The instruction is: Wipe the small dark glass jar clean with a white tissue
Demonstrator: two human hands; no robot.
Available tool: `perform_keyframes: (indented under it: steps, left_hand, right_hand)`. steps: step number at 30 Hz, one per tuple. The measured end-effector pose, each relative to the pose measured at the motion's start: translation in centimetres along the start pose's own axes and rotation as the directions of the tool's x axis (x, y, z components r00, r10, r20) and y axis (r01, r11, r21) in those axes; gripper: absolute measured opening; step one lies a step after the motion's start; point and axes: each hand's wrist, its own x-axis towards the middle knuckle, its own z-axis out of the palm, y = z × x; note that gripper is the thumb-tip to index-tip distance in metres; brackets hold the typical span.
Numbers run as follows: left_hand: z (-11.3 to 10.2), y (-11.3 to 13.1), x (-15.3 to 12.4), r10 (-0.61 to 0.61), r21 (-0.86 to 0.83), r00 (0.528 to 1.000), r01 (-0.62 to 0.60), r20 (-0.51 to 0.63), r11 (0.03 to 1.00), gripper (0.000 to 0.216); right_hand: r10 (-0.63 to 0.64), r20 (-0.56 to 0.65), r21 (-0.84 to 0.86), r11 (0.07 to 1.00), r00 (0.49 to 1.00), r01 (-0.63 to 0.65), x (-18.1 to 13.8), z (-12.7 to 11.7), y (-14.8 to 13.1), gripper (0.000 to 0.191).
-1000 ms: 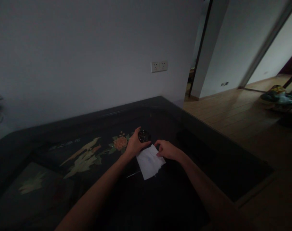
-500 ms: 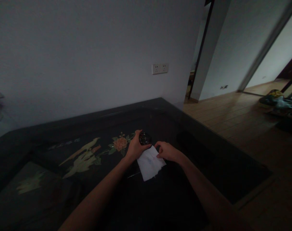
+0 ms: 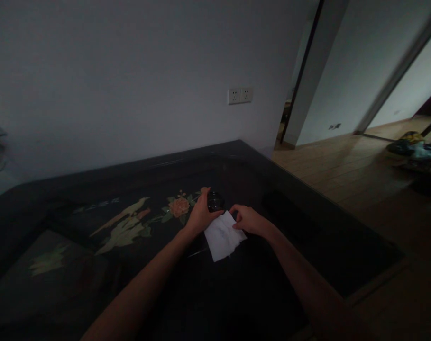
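My left hand (image 3: 202,211) curves its thumb and fingers around the side of a dark, round, shiny object (image 3: 215,202) on the table. It looks like glass, but the dim light hides its exact kind. Just in front of it a white paper sheet (image 3: 224,239), perhaps a tissue, lies with one ragged edge and a faint bluish mark. My right hand (image 3: 248,219) pinches the sheet's right edge between thumb and fingers, close to the round object.
The black glossy table (image 3: 265,284) bears an inlaid bird (image 3: 124,220) and flower (image 3: 178,207). Behind it, a wall carries a double socket (image 3: 240,95). Wooden floor (image 3: 329,163) runs along the table's right side, with a pile of things (image 3: 414,147) farther off.
The whole view has shifted slightly, so the table and wall sit a little differently. Both hands keep nearly the same hold on the round object and the paper.
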Motion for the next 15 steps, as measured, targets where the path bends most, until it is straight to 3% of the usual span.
perform_keyframes:
  steps: [4, 7, 8, 10, 15]
  left_hand:
    - [-1.5, 0.9, -0.6, 0.064, 0.049, 0.998, -0.064, -0.009, 0.997, 0.093]
    - [-2.8, 2.8, -2.7, 0.106, 0.111, 0.991, -0.097, -0.078, 0.989, 0.052]
    - [-3.0, 3.5, -3.8, 0.143, 0.127, 0.989, -0.138, -0.027, 0.982, 0.040]
    - [-3.0, 4.6, -6.0, 0.214, 0.146, 0.955, -0.247, 0.207, 0.958, 0.033]
    - [-1.9, 5.0, -9.2, 0.120, 0.316, 0.901, -0.268, 0.418, 0.910, 0.058]
  right_hand:
    - [0.016, -0.059, -0.099, 0.995, 0.998, -0.022, 0.1, 0.0, 0.0, 0.042]
    - [0.037, -0.077, -0.143, 0.989, 0.996, -0.048, 0.1, 0.0, 0.0, 0.041]
    - [0.040, -0.080, -0.149, 0.988, 0.996, -0.051, 0.0, 0.0, -0.1, 0.040]
    - [0.035, -0.081, -0.156, 0.987, 0.996, -0.047, -0.2, -0.1, -0.3, 0.039]
    - [0.026, -0.064, -0.150, 0.988, 0.998, -0.036, -0.4, -0.1, -0.6, 0.039]
